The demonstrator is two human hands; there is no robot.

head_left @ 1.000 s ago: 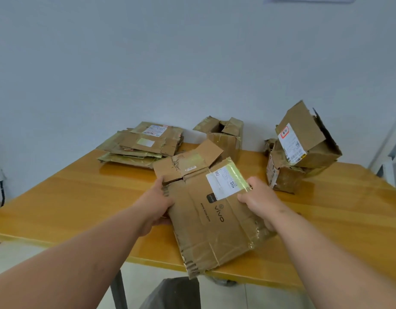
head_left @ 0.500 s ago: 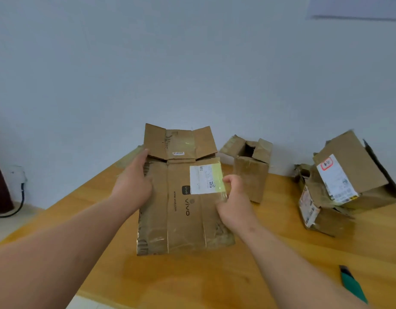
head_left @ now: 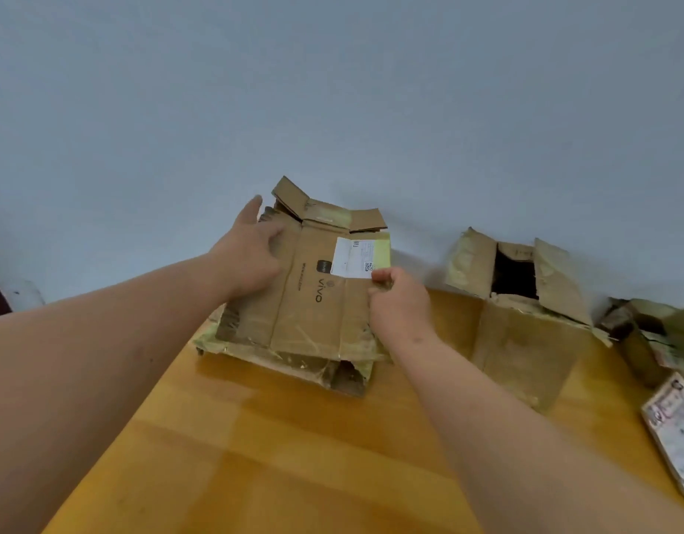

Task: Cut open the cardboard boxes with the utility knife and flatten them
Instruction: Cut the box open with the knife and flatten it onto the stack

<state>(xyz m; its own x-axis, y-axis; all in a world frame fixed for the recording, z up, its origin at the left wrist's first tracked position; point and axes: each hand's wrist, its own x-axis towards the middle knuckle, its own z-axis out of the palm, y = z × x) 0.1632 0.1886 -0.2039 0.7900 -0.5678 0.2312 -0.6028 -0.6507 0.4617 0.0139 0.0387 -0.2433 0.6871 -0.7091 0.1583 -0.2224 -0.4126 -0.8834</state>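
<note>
A flattened cardboard box printed "vivo", with a white label, lies on top of a stack of other flattened boxes at the far left of the wooden table. My left hand lies on its left side with fingers spread and straight. My right hand has curled fingers at the box's right edge, just below the label, and seems to pinch it. No utility knife is in view.
An upright brown box with open top flaps stands to the right, close to the wall. More crumpled boxes and one with a label sit at the far right edge. The pale wall runs right behind the table.
Both hands carried the flattened vivo box to the left and away from me and set it on the stack of flattened boxes. My left hand's fingers have straightened. The camera moved closer.
</note>
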